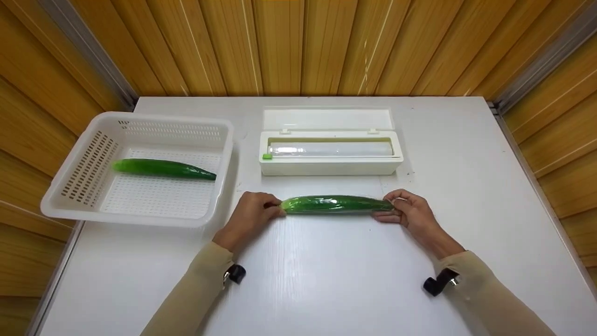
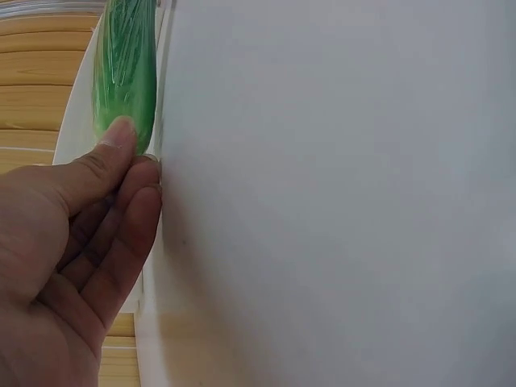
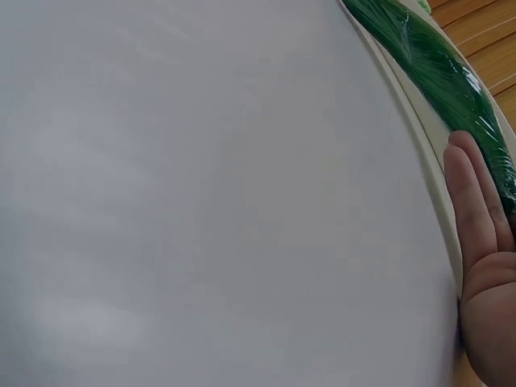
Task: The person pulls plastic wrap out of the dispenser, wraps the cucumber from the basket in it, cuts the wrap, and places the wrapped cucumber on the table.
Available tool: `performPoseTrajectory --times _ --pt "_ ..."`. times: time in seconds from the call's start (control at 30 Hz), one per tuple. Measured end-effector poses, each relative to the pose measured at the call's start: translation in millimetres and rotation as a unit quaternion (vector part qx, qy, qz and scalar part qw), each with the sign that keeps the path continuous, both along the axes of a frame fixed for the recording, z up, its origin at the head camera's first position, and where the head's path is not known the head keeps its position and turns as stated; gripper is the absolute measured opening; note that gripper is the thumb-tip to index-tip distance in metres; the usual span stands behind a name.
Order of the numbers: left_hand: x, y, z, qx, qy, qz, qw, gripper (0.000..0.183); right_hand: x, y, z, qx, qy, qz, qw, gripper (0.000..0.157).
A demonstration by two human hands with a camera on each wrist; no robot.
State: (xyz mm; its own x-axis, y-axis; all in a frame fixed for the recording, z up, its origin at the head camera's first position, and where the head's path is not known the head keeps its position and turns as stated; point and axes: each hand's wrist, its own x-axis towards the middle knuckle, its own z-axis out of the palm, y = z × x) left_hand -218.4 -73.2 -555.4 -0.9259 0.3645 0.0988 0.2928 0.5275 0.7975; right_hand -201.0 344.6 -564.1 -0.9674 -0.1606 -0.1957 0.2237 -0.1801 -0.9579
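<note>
A green cucumber [image 1: 336, 204], covered in shiny clear film, lies crosswise between my two hands in the head view. My left hand [image 1: 252, 212] pinches its pale end between thumb and fingers; the left wrist view shows the thumb on top of that end of the cucumber [image 2: 125, 76]. At the dark end, my right hand [image 1: 413, 212] holds the tip, some fingers reaching along beneath it. The right wrist view shows wrinkled film on the cucumber [image 3: 431, 68] and two straight fingers [image 3: 472, 201] against its side; the thumb is out of that view.
Behind the cucumber stands a white cling film dispenser [image 1: 331, 168], lid raised, with a film roll [image 1: 331, 149] inside and a green slider [image 1: 267, 157] at its left. A white basket [image 1: 140, 217] on the left holds another cucumber [image 1: 163, 168]. Wood-patterned walls [image 1: 322, 46] enclose the white table [image 1: 326, 289].
</note>
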Motion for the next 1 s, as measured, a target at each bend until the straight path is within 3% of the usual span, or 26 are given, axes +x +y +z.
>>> performPoseTrajectory --times 0.2,0.33,0.4,0.53,0.67,0.73,0.9,1.0 --pt "0.5 0.3 -1.2 -0.001 0.0 0.004 1.0 0.008 1.9 1.7 1.6 -0.029 0.014 0.008 0.999 0.03" --pt "0.8 0.2 -1.6 -0.002 0.0 0.005 1.0 0.008 4.1 4.1 0.5 0.046 0.046 0.032 0.997 0.031" --pt "0.7 0.1 -1.4 -0.001 0.0 0.006 1.0 0.008 4.7 3.8 0.8 0.123 0.065 0.04 0.99 0.037" --pt "0.4 -0.2 -1.1 -0.002 -0.006 0.007 1.0 0.007 4.6 -0.7 4.1 0.253 0.099 0.043 0.961 0.04" --pt "0.2 -0.4 -1.3 -0.006 -0.006 0.004 1.0 0.006 3.0 -4.4 6.3 0.27 0.123 0.038 0.954 0.034" --pt "0.3 -0.3 -1.2 -0.009 -0.001 0.003 1.0 0.007 1.9 -3.8 5.1 0.29 0.145 0.031 0.945 0.033" --pt "1.5 0.4 1.2 -0.01 -0.002 0.003 0.9999 0.007 1.7 0.8 2.3 0.368 0.193 0.009 0.91 0.032" --pt "2.4 1.0 2.6 -0.008 -0.005 0.0 1.0 0.006 1.6 1.2 2.0 0.353 0.18 0.011 0.918 0.03"
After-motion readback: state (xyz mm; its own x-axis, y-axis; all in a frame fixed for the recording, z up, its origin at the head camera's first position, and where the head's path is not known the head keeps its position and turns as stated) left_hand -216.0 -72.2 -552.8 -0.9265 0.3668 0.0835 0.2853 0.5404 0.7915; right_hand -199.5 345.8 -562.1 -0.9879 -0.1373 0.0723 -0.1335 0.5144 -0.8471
